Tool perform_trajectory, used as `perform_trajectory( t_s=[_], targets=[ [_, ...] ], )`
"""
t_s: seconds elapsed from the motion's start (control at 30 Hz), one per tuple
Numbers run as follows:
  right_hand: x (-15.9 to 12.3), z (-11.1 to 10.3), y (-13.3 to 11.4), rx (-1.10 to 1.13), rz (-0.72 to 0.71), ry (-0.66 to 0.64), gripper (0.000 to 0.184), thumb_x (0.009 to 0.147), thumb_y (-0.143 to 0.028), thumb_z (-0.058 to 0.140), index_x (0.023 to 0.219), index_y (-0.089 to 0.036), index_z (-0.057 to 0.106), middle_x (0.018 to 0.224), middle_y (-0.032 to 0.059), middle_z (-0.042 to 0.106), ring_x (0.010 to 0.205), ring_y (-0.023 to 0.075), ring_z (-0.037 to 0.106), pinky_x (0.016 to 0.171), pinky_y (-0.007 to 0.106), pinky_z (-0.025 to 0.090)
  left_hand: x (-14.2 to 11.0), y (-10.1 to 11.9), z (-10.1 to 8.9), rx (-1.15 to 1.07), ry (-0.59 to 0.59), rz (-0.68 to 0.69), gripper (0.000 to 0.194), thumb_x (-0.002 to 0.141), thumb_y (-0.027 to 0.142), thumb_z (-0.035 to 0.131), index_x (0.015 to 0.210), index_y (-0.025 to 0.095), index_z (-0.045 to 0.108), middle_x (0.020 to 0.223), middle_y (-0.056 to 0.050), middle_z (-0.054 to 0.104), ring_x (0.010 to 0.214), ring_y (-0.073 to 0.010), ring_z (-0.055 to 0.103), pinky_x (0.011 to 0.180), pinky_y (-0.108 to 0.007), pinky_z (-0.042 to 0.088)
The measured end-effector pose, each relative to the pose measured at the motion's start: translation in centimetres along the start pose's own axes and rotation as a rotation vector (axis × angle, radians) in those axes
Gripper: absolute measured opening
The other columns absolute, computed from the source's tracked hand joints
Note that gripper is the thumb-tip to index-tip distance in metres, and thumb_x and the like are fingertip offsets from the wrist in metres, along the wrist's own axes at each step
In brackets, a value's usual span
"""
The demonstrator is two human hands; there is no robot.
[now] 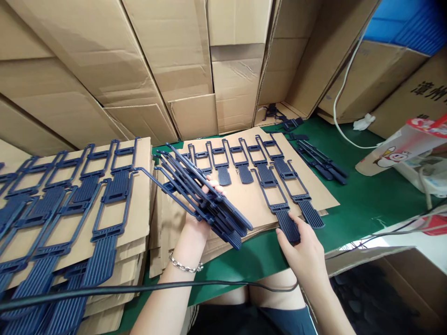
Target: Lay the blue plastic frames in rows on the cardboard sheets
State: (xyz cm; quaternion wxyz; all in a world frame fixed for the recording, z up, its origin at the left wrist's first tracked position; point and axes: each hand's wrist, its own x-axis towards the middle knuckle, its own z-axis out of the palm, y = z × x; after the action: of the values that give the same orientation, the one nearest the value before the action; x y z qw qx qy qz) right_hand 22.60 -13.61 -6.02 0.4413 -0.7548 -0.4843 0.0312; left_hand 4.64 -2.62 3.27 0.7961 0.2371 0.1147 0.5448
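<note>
My left hand [197, 222] is wrapped round a fanned bundle of dark blue plastic frame parts [223, 211], held tilted above the cardboard. Each part has an open rectangular loop and a flat ribbed end. My right hand [308, 249] grips the ribbed end of a single frame part [288, 226] between thumb and fingers, at the near edge of a cardboard sheet [317, 193]. That part lies on the sheet beside another frame part [309, 213]. Behind them, a row of similar parts [239, 158] lies side by side.
On the left stands a stack of cardboard sheets [134, 218] covered with similar parts. Loose parts [321, 163] lie on the green table [363, 195] at right, near a drink cup [394, 149]. A black cable [157, 284] crosses in front. An open box [377, 253] is at lower right.
</note>
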Motion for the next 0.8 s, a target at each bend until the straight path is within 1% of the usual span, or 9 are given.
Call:
perform_trajectory(
  t_s=[0.17,0.33,0.43,0.53,0.6,0.8],
  targets=[
    [0.07,0.11,-0.10,-0.004,0.001,0.004,0.049,0.073,-0.043,0.049,0.111,-0.013,0.052,0.099,0.0096,0.057,0.091,0.0232,0.053,0.077,0.035,0.043,-0.05,-0.06,0.12,0.009,0.040,0.019,0.015,0.071,0.007,0.054,0.079,0.019,0.053,0.066,0.005,0.054,0.062,-0.0060,0.055,0.062,-0.016,0.046],
    [-0.02,0.26,-0.10,-0.017,-0.006,0.022,0.049,0.073,-0.043,0.050,0.112,-0.014,0.052,0.094,0.0085,0.057,0.087,0.0216,0.054,0.074,0.033,0.044,0.02,-0.10,0.38,0.004,0.062,0.042,0.018,0.067,0.004,0.055,0.079,0.018,0.054,0.067,0.004,0.055,0.062,-0.0063,0.055,0.059,-0.016,0.046],
    [0.01,0.26,-0.04,-0.015,0.001,0.022,0.049,0.073,-0.043,0.050,0.113,-0.014,0.053,0.098,0.0086,0.058,0.087,0.0216,0.055,0.074,0.033,0.044,0.05,-0.13,0.48,0.012,0.106,0.053,0.018,0.065,0.004,0.057,0.077,0.018,0.054,0.066,0.004,0.054,0.062,-0.0058,0.055,0.059,-0.015,0.046],
    [0.07,0.15,0.08,-0.005,0.031,0.012,0.049,0.073,-0.042,0.052,0.113,-0.015,0.054,0.101,0.0084,0.058,0.088,0.0218,0.055,0.076,0.032,0.044,0.05,-0.15,0.40,0.045,0.137,0.065,0.013,0.066,0.008,0.059,0.073,0.017,0.053,0.064,0.005,0.054,0.062,-0.0061,0.055,0.061,-0.016,0.046],
    [0.10,0.05,0.19,-0.006,0.043,-0.001,0.049,0.073,-0.042,0.052,0.114,-0.015,0.053,0.101,0.0081,0.058,0.088,0.0217,0.055,0.076,0.032,0.044,0.09,-0.17,0.23,0.049,0.135,0.059,0.011,0.066,0.011,0.060,0.072,0.017,0.053,0.063,0.004,0.053,0.062,-0.0063,0.055,0.062,-0.016,0.046],
    [0.21,0.19,0.36,-0.051,0.066,-0.050,0.051,0.075,-0.046,0.048,0.119,-0.019,0.049,0.105,0.0078,0.056,0.090,0.0223,0.054,0.072,0.032,0.044,0.50,-0.35,-0.49,0.054,0.061,0.052,0.012,0.068,0.010,0.060,0.078,0.016,0.055,0.069,0.003,0.057,0.065,-0.0077,0.057,0.061,-0.017,0.047]
  ],
)
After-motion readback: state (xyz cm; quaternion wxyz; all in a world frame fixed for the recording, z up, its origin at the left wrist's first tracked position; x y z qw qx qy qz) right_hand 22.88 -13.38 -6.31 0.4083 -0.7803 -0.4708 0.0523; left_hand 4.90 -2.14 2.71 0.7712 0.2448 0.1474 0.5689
